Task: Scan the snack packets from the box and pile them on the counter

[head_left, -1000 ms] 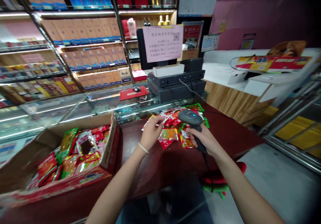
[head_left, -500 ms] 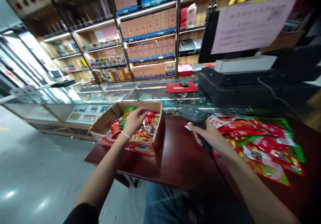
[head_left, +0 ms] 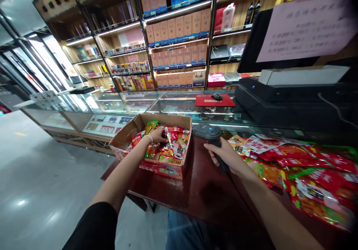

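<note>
Now your left hand (head_left: 159,135), inside the cardboard box (head_left: 165,169), curls over snack packets (head_left: 176,150); grip uncertain. Right of it, your right hand (head_left: 227,156) clenches the scanner (head_left: 208,131).

a black short sleeve (head_left: 95,227) covers the left upper arm; a thin pale band (head_left: 151,138) circles the left wrist. the right forearm is bare. blue jeans (head_left: 181,231) below.
</note>
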`<state>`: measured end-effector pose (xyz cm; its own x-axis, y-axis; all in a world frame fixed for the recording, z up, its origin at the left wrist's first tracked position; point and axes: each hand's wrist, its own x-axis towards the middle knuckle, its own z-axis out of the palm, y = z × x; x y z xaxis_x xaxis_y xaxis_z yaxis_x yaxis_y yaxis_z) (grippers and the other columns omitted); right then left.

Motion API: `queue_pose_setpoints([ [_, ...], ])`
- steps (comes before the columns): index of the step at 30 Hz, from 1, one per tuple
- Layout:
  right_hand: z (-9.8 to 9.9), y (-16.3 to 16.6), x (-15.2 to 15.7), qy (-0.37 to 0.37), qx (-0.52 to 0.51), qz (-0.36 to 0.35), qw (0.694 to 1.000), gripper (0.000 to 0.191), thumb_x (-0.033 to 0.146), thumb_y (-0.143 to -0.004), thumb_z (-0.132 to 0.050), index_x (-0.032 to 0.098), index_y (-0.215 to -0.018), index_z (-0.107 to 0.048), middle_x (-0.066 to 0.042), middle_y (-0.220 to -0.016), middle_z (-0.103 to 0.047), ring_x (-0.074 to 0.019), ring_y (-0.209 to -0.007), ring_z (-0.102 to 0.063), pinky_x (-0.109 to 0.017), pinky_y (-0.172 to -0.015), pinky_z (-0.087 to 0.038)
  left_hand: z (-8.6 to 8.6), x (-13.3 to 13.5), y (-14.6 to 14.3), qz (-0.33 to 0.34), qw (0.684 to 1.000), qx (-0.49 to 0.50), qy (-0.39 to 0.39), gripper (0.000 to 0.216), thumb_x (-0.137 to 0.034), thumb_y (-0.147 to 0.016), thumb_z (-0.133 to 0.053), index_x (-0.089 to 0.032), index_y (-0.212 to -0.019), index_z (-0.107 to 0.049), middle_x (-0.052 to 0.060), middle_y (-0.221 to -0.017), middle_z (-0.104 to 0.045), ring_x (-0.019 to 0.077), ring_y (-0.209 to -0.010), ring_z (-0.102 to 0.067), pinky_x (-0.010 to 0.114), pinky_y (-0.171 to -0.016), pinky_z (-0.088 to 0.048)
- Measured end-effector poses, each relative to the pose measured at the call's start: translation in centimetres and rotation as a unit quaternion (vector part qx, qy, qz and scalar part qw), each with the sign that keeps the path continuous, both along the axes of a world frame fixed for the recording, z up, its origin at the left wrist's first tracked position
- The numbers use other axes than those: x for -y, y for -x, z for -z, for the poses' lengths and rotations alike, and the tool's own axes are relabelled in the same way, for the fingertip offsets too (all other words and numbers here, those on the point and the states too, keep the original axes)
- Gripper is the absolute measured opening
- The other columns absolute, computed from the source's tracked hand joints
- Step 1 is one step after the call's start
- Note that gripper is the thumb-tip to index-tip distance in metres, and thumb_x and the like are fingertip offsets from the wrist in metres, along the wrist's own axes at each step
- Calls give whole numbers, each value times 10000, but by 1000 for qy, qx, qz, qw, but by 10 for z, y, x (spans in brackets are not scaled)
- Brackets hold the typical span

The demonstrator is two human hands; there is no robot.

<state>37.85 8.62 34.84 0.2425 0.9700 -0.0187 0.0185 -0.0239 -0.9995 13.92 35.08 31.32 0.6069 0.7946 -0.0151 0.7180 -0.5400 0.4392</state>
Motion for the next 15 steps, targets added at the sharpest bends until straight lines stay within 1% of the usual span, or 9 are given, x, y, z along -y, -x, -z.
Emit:
queue_pose_setpoints([
  [2, 3, -3, 0, 4, 2, 3, 1000, 352, 453, -775, -699, 234, -856, -435, 95, -524, -521, -96, -354, -465, -204, -320, -379, 8, 0, -1, 9, 1000, -19, 14, 1055, -416, -367, -862, -103, -1312, -510, 261, -1383, -500, 397, -1297, -473, 416, -1049, -377],
  [4, 8, -8, 0, 9, 4, 5, 1000, 355, 462, -776, -698, 232, -849, -437, 95, -526, -522, -92, -353, -459, -202, -319, -374, 12, 2, -1, 3, 999, -53, 12, 1194, -464, -292, -874, -88, -1352, -470, 303, -1408, -448, 447, -1332, -410, 455, -1059, -350],
  [6, 15, -14, -1, 12, 5, 5, 1000, 361, 472, -771, -700, 231, -855, -444, 96, -528, -521, -92, -352, -458, -200, -319, -370, 12, 3, 0, -13, 997, -78, -17, 1247, -470, -247, -886, -104, -1362, -464, 311, -1396, -453, 487, -1324, -394, 496, -1052, -337],
  [7, 19, -18, -1, 14, 6, 5, 1000, 366, 477, -767, -702, 231, -859, -447, 97, -528, -520, -91, -351, -458, -199, -319, -368, 11, 3, 1, -20, 996, -78, -34, 1225, -453, -243, -893, -124, -1349, -482, 296, -1379, -478, 490, -1308, -407, 502, -1044, -339],
  [9, 27, -27, 0, 20, 9, 7, 1000, 378, 487, -756, -708, 230, -865, -453, 98, -529, -520, -92, -349, -459, -199, -320, -366, 8, 3, 3, -27, 997, -54, -55, 1007, -422, -331, -887, -160, -1248, -566, 235, -1282, -578, 445, -1225, -500, 469, -1007, -379],
  [11, 35, -38, 0, 21, 12, 11, 1000, 387, 500, -747, -709, 229, -853, -455, 94, -528, -523, -94, -347, -461, -203, -320, -368, 2, 2, 7, -41, 998, -9, -53, 630, -422, -514, -821, -178, -1067, -642, 156, -1090, -674, 357, -1060, -608, 406, -926, -437],
  [12, 39, -44, 1, 20, 13, 13, 1000, 391, 508, -741, -709, 228, -836, -453, 90, -527, -526, -98, -347, -466, -207, -319, -370, -2, 2, 9, -58, 997, 27, -52, 462, -422, -597, -769, -183, -974, -653, 120, -985, -691, 315, -971, -634, 379, -879, -458],
  [13, 42, -50, 1, 17, 11, 15, 1000, 393, 513, -740, -708, 228, -821, -450, 86, -527, -528, -100, -349, -471, -210, -319, -374, -7, 2, 11, -83, 992, 76, -53, 351, -422, -659, -721, -186, -908, -646, 91, -901, -688, 280, -899, -640, 359, -838, -470],
  [15, 45, -61, 3, 9, 5, 18, 1000, 391, 516, -743, -706, 227, -799, -448, 84, -521, -526, -102, -345, -472, -213, -318, -377, -19, 6, 12, -136, 965, 219, -45, 289, -419, -704, -676, -186, -862, -611, 50, -814, -658, 229, -808, -625, 335, -782, -484],
])
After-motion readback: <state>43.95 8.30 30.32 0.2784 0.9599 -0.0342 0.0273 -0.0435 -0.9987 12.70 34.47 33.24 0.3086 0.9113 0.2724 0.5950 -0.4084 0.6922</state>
